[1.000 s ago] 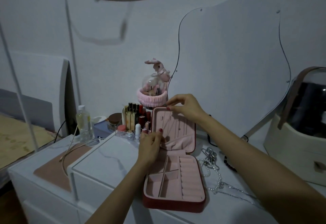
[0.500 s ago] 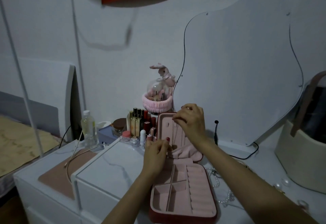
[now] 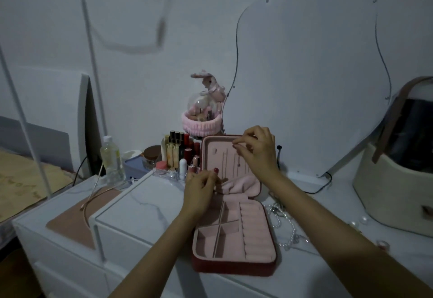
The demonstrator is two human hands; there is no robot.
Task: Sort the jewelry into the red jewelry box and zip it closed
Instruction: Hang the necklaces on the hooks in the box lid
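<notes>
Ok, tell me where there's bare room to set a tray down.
Free: the white top left of the box, up to the cosmetics. Crowded: right of the box, where pearls lie; both hands work at the lid.

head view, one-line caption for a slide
Both hands work at the upright lid of the open red jewelry box.

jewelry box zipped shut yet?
No, the red jewelry box lies open, its lid upright and pink compartments exposed.
</notes>
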